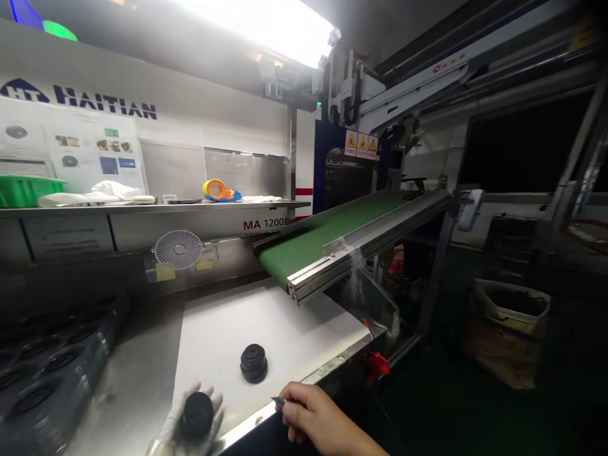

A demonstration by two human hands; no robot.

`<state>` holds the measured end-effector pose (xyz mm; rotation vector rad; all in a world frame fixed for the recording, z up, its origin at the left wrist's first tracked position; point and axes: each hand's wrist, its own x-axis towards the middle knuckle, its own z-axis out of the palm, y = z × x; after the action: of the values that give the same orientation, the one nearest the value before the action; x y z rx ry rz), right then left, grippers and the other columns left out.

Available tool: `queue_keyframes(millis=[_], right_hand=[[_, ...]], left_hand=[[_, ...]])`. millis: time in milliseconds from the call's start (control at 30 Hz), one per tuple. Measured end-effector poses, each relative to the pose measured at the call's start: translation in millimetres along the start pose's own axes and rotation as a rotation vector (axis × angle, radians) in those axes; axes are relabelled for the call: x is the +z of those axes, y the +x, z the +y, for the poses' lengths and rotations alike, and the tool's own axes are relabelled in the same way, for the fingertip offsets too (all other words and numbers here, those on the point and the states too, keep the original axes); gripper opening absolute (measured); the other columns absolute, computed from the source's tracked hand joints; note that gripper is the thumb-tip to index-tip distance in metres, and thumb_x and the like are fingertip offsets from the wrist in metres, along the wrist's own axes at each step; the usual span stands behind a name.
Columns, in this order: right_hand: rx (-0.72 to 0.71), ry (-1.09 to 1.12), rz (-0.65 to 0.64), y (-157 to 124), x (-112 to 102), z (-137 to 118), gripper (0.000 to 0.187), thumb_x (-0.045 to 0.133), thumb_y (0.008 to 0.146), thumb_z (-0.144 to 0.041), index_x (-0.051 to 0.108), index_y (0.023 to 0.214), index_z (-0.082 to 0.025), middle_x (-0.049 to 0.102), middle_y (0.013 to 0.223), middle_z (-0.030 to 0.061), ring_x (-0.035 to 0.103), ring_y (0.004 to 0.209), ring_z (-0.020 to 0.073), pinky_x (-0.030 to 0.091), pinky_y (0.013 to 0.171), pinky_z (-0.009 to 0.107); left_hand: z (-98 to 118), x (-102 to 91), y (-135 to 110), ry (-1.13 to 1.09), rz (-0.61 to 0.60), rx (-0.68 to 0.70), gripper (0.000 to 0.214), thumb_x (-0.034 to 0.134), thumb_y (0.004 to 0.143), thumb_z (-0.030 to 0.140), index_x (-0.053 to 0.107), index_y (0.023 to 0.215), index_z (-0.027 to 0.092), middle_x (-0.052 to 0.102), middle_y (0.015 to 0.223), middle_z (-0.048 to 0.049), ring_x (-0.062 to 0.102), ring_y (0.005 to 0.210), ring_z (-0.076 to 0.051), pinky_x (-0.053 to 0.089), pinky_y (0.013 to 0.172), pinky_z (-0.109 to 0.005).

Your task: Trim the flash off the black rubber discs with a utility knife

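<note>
My left hand (216,405), in a white glove, has its fingers wrapped around a round black plastic part (197,415) at the bottom of the view. My bare right hand (304,411) is closed in a pinch on a small pointed blade (277,401), whose handle is hidden in the fingers. Beyond and between the hands, a stack of round black parts (254,363) stands on a white sheet (213,335). Neither hand touches that stack.
A green conveyor belt (308,234) slopes down over the sheet. At left stands a tray of black parts (57,361). A shelf (190,206) holds tape (215,189) and a green bin (28,190); a fan (178,249) sits below. A sack (510,335) is on the floor at right.
</note>
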<state>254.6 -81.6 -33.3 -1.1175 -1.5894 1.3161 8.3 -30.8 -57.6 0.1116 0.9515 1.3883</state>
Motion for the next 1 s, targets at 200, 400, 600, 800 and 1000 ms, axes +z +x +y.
queue_keyframes(millis=[200, 400, 600, 800, 1000], right_hand=[[0.069, -0.019, -0.183, 14.5, 35.6, -9.7, 0.029, 0.057, 0.087, -0.039, 0.065, 0.105, -0.017, 0.066, 0.084, 0.0056, 0.063, 0.072, 0.0182, 0.048, 0.065, 0.027], [0.047, -0.234, -0.227, 19.2, 52.9, -32.5, 0.025, 0.042, 0.101, -0.039, 0.058, 0.115, -0.027, 0.062, 0.094, 0.0008, 0.059, 0.086, 0.0174, 0.045, 0.078, 0.027], [-0.064, -0.342, -0.189, 16.3, 74.4, -24.9, 0.024, 0.035, 0.104, -0.033, 0.057, 0.11, -0.027, 0.061, 0.099, 0.0004, 0.057, 0.088, 0.017, 0.042, 0.075, 0.027], [-0.16, -0.58, -0.17, 13.3, 100.8, -25.6, 0.031, 0.029, 0.105, -0.035, 0.053, 0.089, -0.024, 0.058, 0.081, -0.0003, 0.055, 0.072, 0.0166, 0.038, 0.064, 0.026], [-0.208, -0.763, -0.054, 7.6, 113.9, -14.1, 0.033, 0.028, 0.104, -0.032, 0.049, 0.08, -0.022, 0.055, 0.075, 0.001, 0.052, 0.064, 0.0163, 0.032, 0.058, 0.027]], left_hand=[[18.9, -4.3, -18.5, -0.13, -0.07, -0.221, 0.031, 0.067, 0.078, 0.021, 0.061, 0.108, 0.021, 0.067, 0.098, -0.0051, 0.067, 0.084, -0.022, 0.057, 0.068, -0.038], [29.0, -14.3, -45.3, -0.14, -0.153, -0.202, 0.023, 0.061, 0.079, 0.021, 0.062, 0.102, 0.017, 0.063, 0.107, -0.0069, 0.064, 0.092, -0.022, 0.056, 0.076, -0.038], [17.5, -30.3, -60.2, -0.095, -0.11, -0.08, 0.012, 0.057, 0.083, 0.03, 0.059, 0.087, 0.019, 0.059, 0.084, -0.002, 0.061, 0.078, -0.015, 0.055, 0.081, -0.039], [6.8, -18.0, -77.4, -0.126, 0.004, 0.106, 0.021, 0.059, 0.081, 0.022, 0.059, 0.101, 0.019, 0.058, 0.083, -0.0021, 0.061, 0.079, -0.015, 0.053, 0.084, -0.039], [-1.3, -13.9, -85.4, -0.115, -0.072, 0.157, 0.017, 0.057, 0.081, 0.022, 0.059, 0.099, 0.02, 0.054, 0.078, 0.0003, 0.058, 0.075, -0.013, 0.052, 0.077, -0.031]])
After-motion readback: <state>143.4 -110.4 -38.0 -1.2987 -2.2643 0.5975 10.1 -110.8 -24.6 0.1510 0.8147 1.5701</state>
